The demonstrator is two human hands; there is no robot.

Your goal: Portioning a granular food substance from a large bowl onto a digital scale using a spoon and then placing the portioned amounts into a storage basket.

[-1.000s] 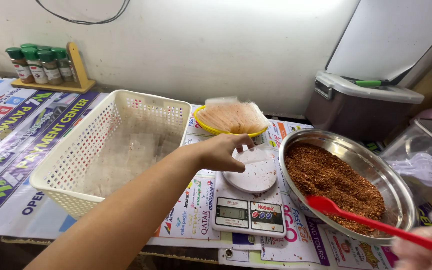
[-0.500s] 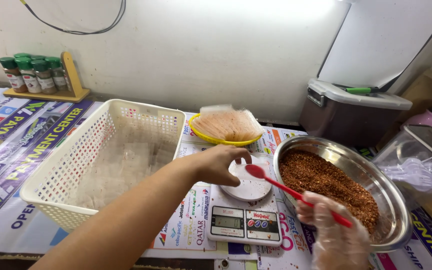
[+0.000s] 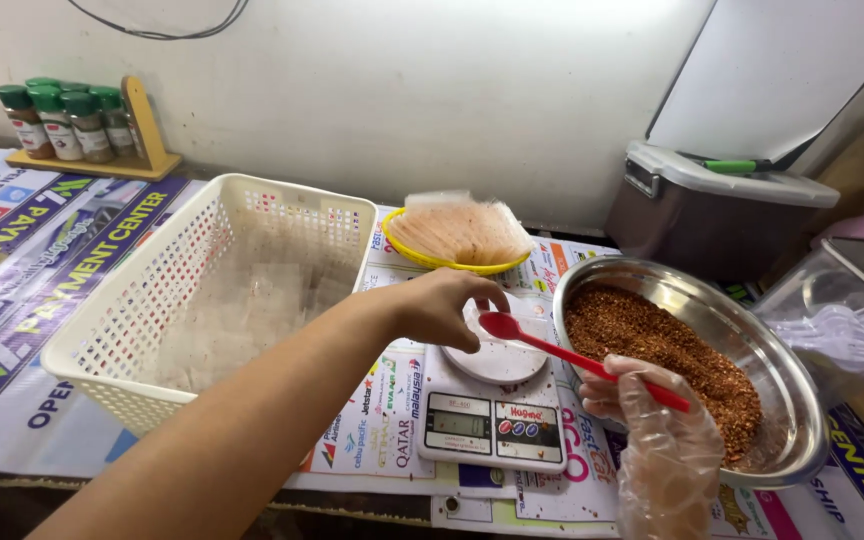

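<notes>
My left hand point(image 3: 444, 306) reaches over the round white plate of a digital kitchen scale point(image 3: 493, 418). Its fingers pinch what looks like a small clear plastic bag, mostly hidden by the hand. My right hand point(image 3: 654, 432), in a clear plastic glove, grips the handle of a red spoon point(image 3: 574, 356). The spoon's head sits just above the scale plate, right beside my left fingertips. A steel bowl point(image 3: 794, 402) of reddish-brown chili flakes point(image 3: 664, 348) stands to the right of the scale, under my right hand.
A white plastic basket point(image 3: 64, 352) with clear packets inside stands on the left. Behind the scale is a yellow bowl point(image 3: 430, 258) of folded bags. Spice jars point(image 3: 58, 122) stand at the back left. A grey lidded container point(image 3: 722, 212) and a clear box of plastic spoons point(image 3: 844, 322) are on the right.
My right hand has lifted the red spoon out of the steel bowl and swung it left to the scale plate. My left hand has stayed at the scale.
</notes>
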